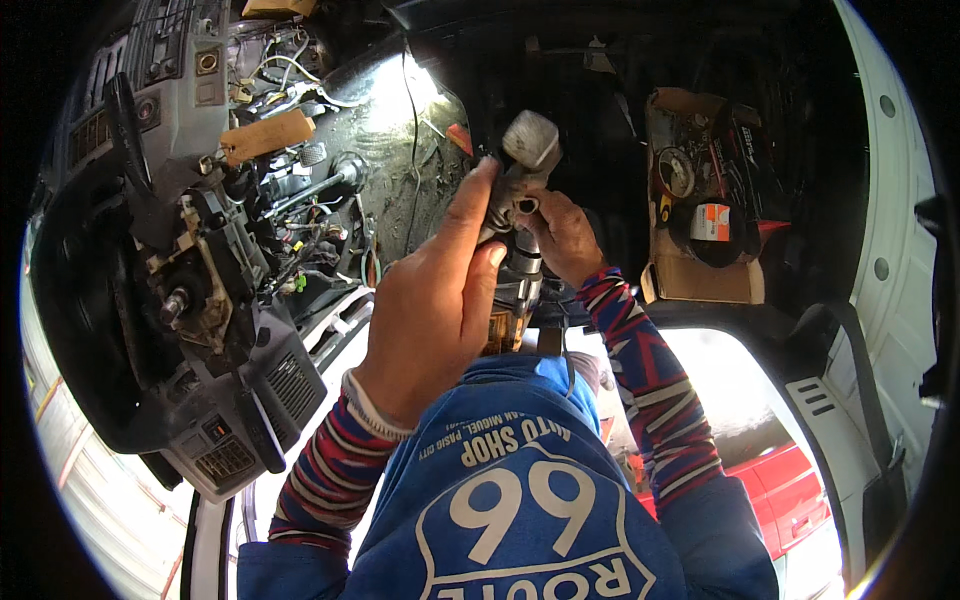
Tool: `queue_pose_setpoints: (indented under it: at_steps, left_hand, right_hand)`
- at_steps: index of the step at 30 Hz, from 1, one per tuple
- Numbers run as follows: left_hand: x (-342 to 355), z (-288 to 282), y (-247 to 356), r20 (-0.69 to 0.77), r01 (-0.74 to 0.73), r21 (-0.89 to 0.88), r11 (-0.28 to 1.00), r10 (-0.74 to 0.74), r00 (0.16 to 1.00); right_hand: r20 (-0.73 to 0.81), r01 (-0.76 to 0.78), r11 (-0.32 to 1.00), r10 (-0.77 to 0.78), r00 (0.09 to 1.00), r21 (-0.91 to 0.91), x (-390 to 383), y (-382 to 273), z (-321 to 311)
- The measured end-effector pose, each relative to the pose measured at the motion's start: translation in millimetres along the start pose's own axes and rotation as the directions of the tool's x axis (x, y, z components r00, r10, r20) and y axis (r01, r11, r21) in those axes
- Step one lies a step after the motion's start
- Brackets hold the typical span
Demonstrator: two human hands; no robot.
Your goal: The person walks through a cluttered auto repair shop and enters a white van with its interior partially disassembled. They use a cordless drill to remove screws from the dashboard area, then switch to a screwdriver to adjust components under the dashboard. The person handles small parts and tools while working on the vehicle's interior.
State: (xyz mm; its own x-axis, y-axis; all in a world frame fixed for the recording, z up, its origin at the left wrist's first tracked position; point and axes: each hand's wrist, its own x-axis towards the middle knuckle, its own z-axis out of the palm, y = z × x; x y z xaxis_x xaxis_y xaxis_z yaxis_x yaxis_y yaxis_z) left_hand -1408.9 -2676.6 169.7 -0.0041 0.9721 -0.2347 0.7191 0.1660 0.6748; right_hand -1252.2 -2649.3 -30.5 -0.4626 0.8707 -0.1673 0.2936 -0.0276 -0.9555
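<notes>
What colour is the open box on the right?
The box is brown, best seen in the head view.

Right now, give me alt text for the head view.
A person's right hand grips a metal part inside a vehicle, left hand alongside it. On the left is a partly dismantled dashboard with exposed wiring; on the right, an open cardboard box of assorted items.

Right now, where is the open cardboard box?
In the head view, the open cardboard box is on the right, between the right hand and the pale panel.
</notes>
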Motion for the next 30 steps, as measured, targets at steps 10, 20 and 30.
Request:
queue_pose_setpoints:
  at_steps: [10,20,30]
  left_hand:
    - [-4,7,-14,0.073,0.211,0.14,0.967,-0.222,0.972]
    - [-6,-6,2,-0.027,0.064,-0.102,0.993,-0.067,0.997]
    - [-1,-18,-5,-0.035,-0.041,0.102,0.994,0.044,0.998]
  right_hand:
    - [0.032,-0.005,0.999,0.003,0.999,0.032,6,1,0]
    - [0.039,-0.04,0.989,0.035,0.999,0.139,0,1,-3]
    - [0.03,0.041,0.997,-0.043,0.999,0.06,0,-1,-2]
